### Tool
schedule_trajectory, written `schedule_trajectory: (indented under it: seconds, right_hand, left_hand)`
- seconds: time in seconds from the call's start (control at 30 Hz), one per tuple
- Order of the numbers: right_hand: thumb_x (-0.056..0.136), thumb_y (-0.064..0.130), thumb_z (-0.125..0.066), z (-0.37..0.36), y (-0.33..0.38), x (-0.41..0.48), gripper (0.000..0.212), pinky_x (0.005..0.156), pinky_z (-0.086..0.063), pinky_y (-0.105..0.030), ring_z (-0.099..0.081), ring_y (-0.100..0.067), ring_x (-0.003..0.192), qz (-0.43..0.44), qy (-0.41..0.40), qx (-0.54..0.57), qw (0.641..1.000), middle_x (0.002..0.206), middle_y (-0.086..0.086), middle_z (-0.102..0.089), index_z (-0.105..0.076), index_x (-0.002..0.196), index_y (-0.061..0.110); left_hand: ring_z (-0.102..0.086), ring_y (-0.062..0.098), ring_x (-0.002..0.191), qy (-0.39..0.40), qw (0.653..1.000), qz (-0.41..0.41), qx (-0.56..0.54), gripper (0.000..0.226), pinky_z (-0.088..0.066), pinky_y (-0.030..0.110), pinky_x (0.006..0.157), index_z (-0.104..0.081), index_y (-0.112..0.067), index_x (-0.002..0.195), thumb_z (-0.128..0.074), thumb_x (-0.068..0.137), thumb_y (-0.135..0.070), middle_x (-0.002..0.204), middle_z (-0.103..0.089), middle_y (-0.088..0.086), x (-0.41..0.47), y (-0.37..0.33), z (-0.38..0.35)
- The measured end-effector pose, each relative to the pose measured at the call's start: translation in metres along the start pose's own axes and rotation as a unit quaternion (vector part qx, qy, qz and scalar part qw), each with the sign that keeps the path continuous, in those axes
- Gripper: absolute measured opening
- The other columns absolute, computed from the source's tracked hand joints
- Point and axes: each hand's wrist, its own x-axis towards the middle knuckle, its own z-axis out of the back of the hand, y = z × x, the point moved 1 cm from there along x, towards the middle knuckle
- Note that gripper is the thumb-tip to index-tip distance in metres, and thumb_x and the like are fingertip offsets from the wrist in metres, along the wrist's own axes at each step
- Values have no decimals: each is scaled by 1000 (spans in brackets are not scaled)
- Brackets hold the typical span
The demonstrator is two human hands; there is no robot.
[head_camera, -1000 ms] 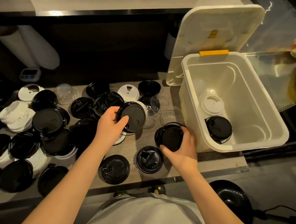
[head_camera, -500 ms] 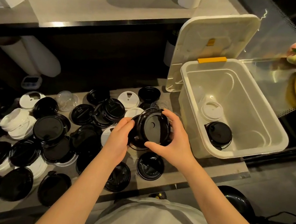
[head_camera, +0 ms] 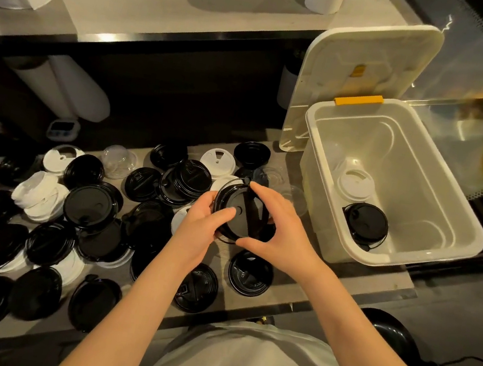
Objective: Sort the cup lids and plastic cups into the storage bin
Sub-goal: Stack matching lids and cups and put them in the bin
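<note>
Lifted off the counter and joined since a second ago, no longer two separate pieces lying flat: glossy black round plastic lids [head_camera: 232, 195], nested into one small stack and held on edge in mid-air, near the left wall of the cream translucent plastic storage bin [head_camera: 345, 256]. Left hand [head_camera: 202, 227] reaching up from below, wrist straight, thumb pressed flat across the smooth lid face, other fingers curled behind the rim. Right hand [head_camera: 278, 235] arched over the opposite side, index fingertip on the top edge, thumb hooked under the bottom edge. Both grips closed round the same stack. Inside the bin, against its near-left wall: a stack of white matte domed lids [head_camera: 356, 184] and, just in front of it, a stack of black ribbed lids [head_camera: 365, 223]. Bin cover [head_camera: 366, 76] standing upright behind, yellow latch [head_camera: 358, 99] at the back rim. Spread across the pale wood-grain counter [head_camera: 290, 290] to the left: many loose black lids [head_camera: 91, 207], a few white ones [head_camera: 41, 193], one clear dome lid [head_camera: 118, 158]
</note>
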Motion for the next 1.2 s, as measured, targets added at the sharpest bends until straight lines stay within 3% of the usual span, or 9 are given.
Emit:
schedule_trajectory:
  seconds: [0.1, 0.2, 0.3, 0.5, 0.63, 0.83, 1.0, 1.07, 1.2]
  right_hand:
    - [78, 23, -75, 2, -16, -2, 85, 109, -29, -26, -29, -7, 135, -28, 22, 3, 999, 148, 7, -34, -25, 146, 29]
    - [85, 21, -67, 1, -45, -5, 67, 108, -33, -32, -36, -16, 133, -161, -35, 19, 986, 144, -1, -39, -34, 143, 18]
    - [85, 24, -66, -8, -74, -12, 57, 106, -35, -34, -42, -26, 127, -274, -9, -84, 958, 139, -7, -41, -41, 135, 14]
    - [82, 46, -65, -33, -89, -10, 80, 108, -32, -39, -27, -32, 134, -256, 43, -190, 947, 151, -7, -22, -24, 145, 20]
    - [84, 45, -62, -37, -94, -6, 79, 107, -32, -39, -25, -32, 135, -241, 61, -226, 942, 152, -6, -23, -21, 147, 22]
    - [76, 35, -74, -23, -90, -11, 81, 106, -33, -35, -35, -29, 130, -259, 8, -55, 964, 142, -10, -32, -31, 143, 22]
    - [71, 36, -78, -18, -69, -21, 79, 102, -34, -27, -40, -22, 127, -235, -10, -15, 972, 137, -4, -35, -38, 138, 25]
    - [71, 35, -79, -14, -51, -21, 77, 100, -32, -22, -39, -15, 127, -200, -27, 48, 978, 136, -1, -37, -39, 137, 27]
    - [74, 34, -78, 11, -10, -15, 74, 96, -29, -9, -38, 1, 118, -98, -84, 49, 990, 128, 9, -40, -39, 137, 26]
  left_hand:
    - [-64, 11, 92, -43, 999, -8, 13, 26, -52, 21, 69, -56, -15, 113, -51, 91, -2, 103, -66, 2, 2, 1, 4]
    - [-59, 17, 99, -125, 991, -30, 47, 24, -48, 25, 77, -55, -21, 102, -53, 88, -1, 103, -62, 2, 9, 1, 13]
    - [-58, 22, 104, -160, 985, -41, 59, 26, -49, 34, 87, -53, -16, 109, -55, 87, -4, 108, -61, 6, 13, 2, 23]
    - [-60, 22, 107, -182, 982, -39, 41, 24, -47, 39, 97, -55, -19, 106, -58, 87, -5, 109, -64, 5, 10, 8, 31]
    - [-59, 21, 109, -187, 981, -27, 38, 28, -45, 43, 100, -54, -15, 114, -60, 87, -9, 115, -63, 6, 5, 13, 33]
    - [-60, 18, 109, -194, 980, -17, 31, 32, -45, 42, 101, -53, -14, 119, -61, 88, -12, 116, -63, 5, 1, 15, 34]
    - [-60, 20, 109, -185, 983, -9, 18, 28, -45, 42, 101, -55, -14, 116, -59, 89, -11, 115, -64, 5, -3, 15, 29]
    - [-60, 20, 109, -172, 985, -9, 18, 29, -45, 44, 101, -55, -14, 118, -59, 89, -12, 116, -64, 6, -4, 12, 24]
    - [-63, 19, 106, -134, 990, -44, 33, 31, -49, 44, 97, -58, -13, 119, -59, 88, -15, 113, -67, 5, -2, -8, 7]
